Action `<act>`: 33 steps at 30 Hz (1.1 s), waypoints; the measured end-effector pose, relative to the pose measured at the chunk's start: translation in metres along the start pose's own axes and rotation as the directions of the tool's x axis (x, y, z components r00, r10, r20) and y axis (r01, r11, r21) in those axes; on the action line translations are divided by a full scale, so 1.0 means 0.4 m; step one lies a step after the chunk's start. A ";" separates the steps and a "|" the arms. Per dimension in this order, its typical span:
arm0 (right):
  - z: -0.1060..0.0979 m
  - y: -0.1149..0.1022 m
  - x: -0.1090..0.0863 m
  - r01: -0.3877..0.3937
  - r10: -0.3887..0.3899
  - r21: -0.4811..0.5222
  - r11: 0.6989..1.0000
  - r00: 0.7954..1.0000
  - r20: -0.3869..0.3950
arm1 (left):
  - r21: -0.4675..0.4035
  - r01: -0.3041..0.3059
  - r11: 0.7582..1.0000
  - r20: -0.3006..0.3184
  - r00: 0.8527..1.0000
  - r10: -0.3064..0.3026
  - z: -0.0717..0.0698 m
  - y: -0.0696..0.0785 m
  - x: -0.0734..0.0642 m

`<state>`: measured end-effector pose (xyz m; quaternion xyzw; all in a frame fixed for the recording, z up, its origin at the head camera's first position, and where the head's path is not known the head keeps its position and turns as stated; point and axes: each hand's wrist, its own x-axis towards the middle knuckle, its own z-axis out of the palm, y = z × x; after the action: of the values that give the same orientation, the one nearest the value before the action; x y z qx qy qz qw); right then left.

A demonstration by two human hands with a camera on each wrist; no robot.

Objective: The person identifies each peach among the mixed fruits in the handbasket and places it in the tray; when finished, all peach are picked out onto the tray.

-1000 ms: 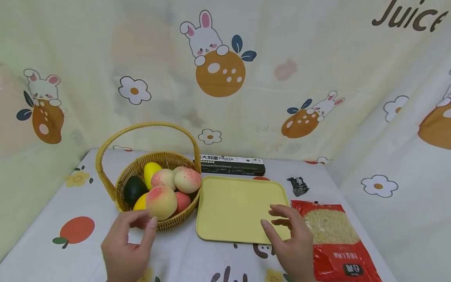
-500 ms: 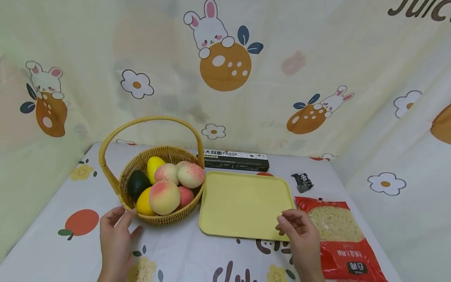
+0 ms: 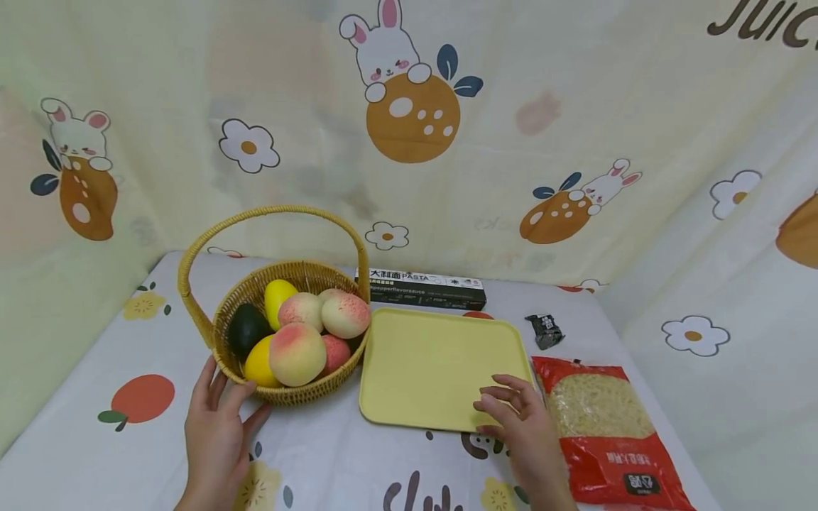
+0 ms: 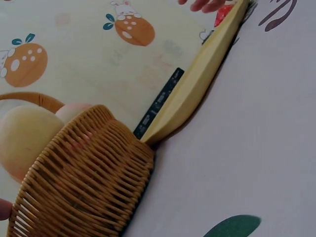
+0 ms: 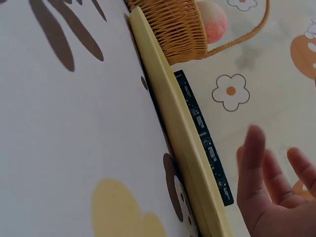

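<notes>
One basket [image 3: 300,396], likely stiff and light, sits at the tray's [image 3: 434,372] nine o'clock, best held by its handle [image 3: 275,210]; left hand [image 3: 217,433] spread at its seven, right hand [image 3: 529,433] spread over the tray's five.

The head view is bright and evenly lit, with small glints on the bag [image 3: 607,429]. Both wrist views are dimmer; shadow edges the tray [image 5: 182,133], and the right hand [image 5: 274,210] looks soft.
</notes>
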<state>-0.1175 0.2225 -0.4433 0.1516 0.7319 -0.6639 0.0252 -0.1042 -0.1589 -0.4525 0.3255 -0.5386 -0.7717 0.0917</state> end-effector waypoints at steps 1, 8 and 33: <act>0.007 -0.005 -0.003 -0.003 0.003 -0.020 1.000 1.000 0.013 | 0.009 -0.002 1.000 -0.005 1.000 0.002 0.000 0.000 0.001; 0.075 -0.075 -0.024 0.210 -0.175 -0.189 0.959 0.967 0.185 | 0.014 0.004 1.000 -0.014 1.000 -0.004 0.003 -0.009 0.003; 0.462 -0.231 -0.030 0.710 -0.430 -0.303 0.636 0.652 0.625 | 0.061 -0.004 0.998 -0.037 0.999 0.006 0.007 -0.010 0.001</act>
<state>-0.1599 0.0324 -0.3730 -0.2865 0.8586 -0.4238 0.0330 -0.1054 -0.1555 -0.4555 0.3410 -0.5609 -0.7486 0.0938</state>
